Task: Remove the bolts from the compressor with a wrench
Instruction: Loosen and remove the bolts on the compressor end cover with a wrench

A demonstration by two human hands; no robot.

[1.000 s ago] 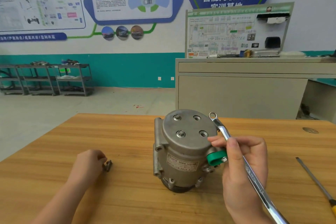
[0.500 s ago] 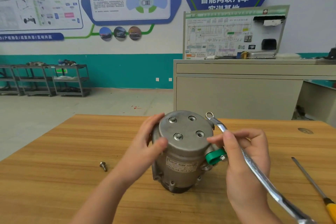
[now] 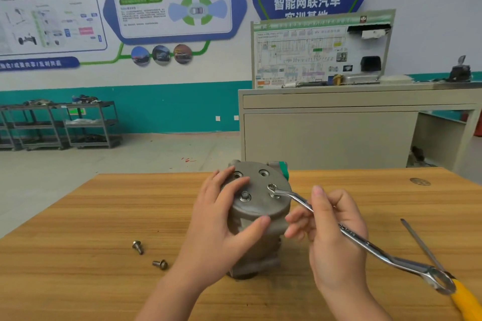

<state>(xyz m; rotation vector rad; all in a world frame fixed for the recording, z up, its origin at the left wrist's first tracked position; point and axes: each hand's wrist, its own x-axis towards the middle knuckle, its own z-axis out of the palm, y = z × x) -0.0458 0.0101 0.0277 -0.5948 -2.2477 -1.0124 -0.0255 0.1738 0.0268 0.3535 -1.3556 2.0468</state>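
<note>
- On the table (image 3: 91, 216), two bolts (image 3: 148, 255) now lie left of the compressor (image 3: 258, 211); a second ago one lay there.
- Wrench (image 3: 339, 229) ring has dropped onto a top bolt (image 3: 272, 189), apparently seated.
- Left hand (image 3: 224, 219) has come over to clasp the compressor, fingers on top, thumb in front.
- Right hand (image 3: 331, 237) pinches the wrench shank.
- Screwdriver (image 3: 427, 250) lies right.

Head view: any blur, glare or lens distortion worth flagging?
Head view: wide-angle bowing bends the table edges; wall posters are soft, small text unreadable; bright glints on the wrench; compressor and both hands reasonably sharp; lighting even, shadows faint.
</note>
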